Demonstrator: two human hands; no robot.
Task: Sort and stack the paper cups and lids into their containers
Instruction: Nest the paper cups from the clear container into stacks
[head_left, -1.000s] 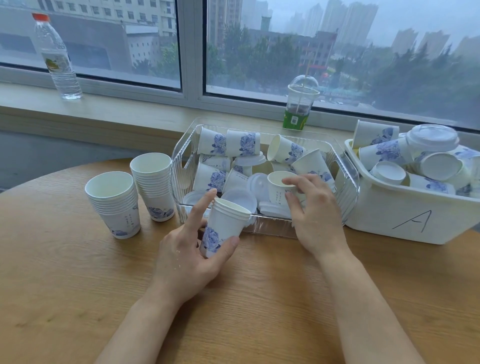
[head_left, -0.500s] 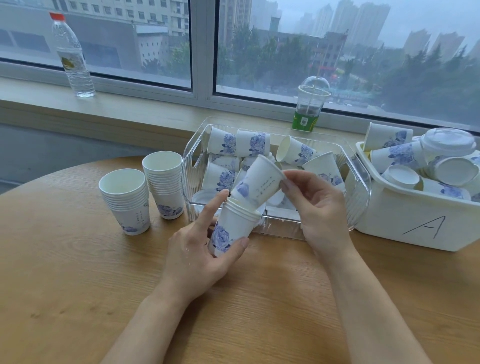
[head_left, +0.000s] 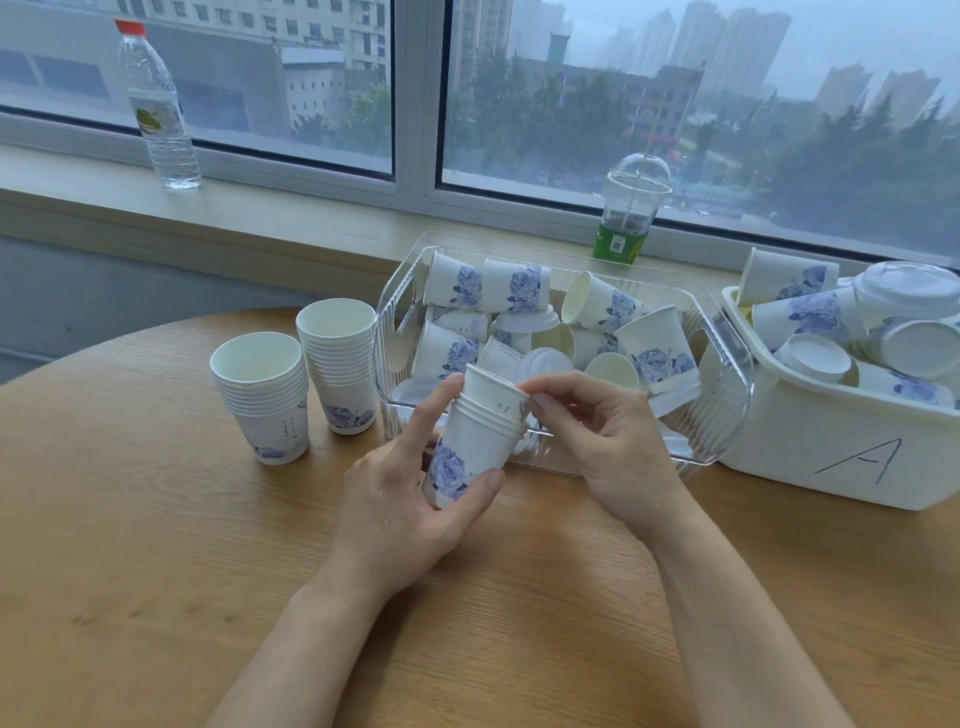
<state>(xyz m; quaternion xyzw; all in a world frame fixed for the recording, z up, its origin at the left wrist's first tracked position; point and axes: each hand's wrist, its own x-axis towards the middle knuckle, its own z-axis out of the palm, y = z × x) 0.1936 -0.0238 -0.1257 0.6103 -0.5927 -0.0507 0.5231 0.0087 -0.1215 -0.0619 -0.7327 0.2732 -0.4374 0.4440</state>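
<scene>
On the worktop (head_left: 156, 597) two cup stacks (head_left: 265, 400) stand finished, the left hand (head_left: 400, 514) grips a short stack (head_left: 472, 452) while the right hand (head_left: 613, 447) pinches another cup (head_left: 493, 389) into it, and the clear bin (head_left: 727, 364) and white tub (head_left: 810, 447) remain heaped with unsorted cups and lids.

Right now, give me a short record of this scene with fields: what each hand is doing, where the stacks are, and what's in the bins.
left hand: grips a small stack of nested cups above the table
right hand: pinches the rim of the top cup, seating it in that stack
finished stacks: two, short stack and tall stack, upright on the table, left of the clear bin
clear bin: loose cups and lids, jumbled
white bin: marked A, more cups and lids
windowsill: water bottle, domed plastic cup
</scene>
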